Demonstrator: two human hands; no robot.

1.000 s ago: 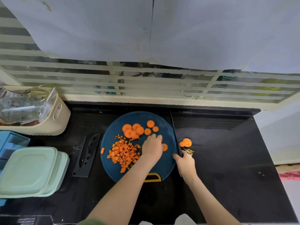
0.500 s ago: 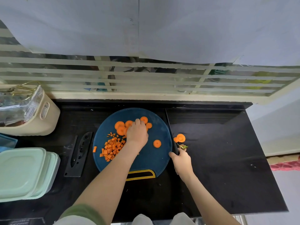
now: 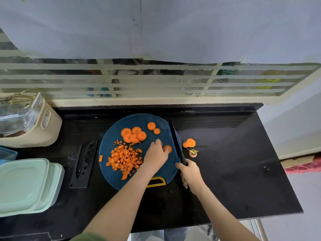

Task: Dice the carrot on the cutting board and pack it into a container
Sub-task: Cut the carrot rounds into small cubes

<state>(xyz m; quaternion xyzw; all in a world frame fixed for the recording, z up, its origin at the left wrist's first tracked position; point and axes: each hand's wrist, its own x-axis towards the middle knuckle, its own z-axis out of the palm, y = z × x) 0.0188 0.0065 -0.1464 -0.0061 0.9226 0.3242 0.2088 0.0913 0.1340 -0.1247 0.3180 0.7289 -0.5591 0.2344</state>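
A round dark blue cutting board (image 3: pixel 114 178) lies on the black counter. A heap of diced carrot (image 3: pixel 124 158) covers its left half, and several round carrot slices (image 3: pixel 133 134) lie at its far side. My left hand (image 3: pixel 156 154) rests on the board with its fingertips on one carrot slice (image 3: pixel 168 148). My right hand (image 3: pixel 189 173) grips the handle of a black knife (image 3: pixel 175 139), whose blade lies along the board's right edge. Two slices (image 3: pixel 189 143) and the carrot's stem end (image 3: pixel 192 153) lie on the counter right of the knife.
Pale green lidded containers (image 3: pixel 27 185) are stacked at the left front. A black knife sheath (image 3: pixel 84 164) lies between them and the board. A cream basket (image 3: pixel 33 127) with plastic packets stands at the back left. The counter's right edge drops off beyond the slices.
My left hand has come back from the pile of slices at the far side to the single slice near the knife. The knife has barely moved.
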